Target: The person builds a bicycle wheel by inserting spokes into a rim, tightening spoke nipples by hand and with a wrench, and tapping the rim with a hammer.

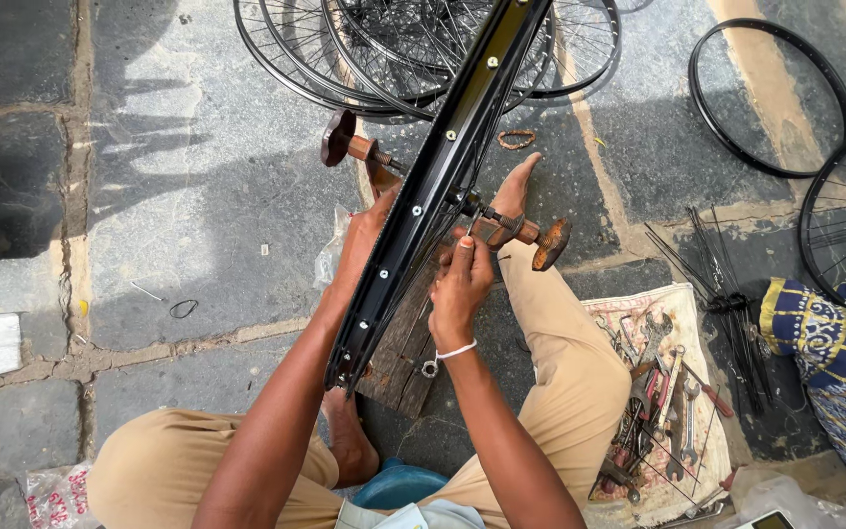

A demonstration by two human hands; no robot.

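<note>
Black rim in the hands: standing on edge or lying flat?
On edge. The black rim shows its inner channel with spoke holes to the camera, held between the left hand and right hand, hub axle crosswise.

Both forearms reach forward; the left hand (359, 240) lies extended, the right hand (460, 289) has its fingers curled.

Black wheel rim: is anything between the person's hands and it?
Nothing visible. The left hand rests against the side of the black wheel rim, and the right hand works right at the hub axle among the spokes.
</note>
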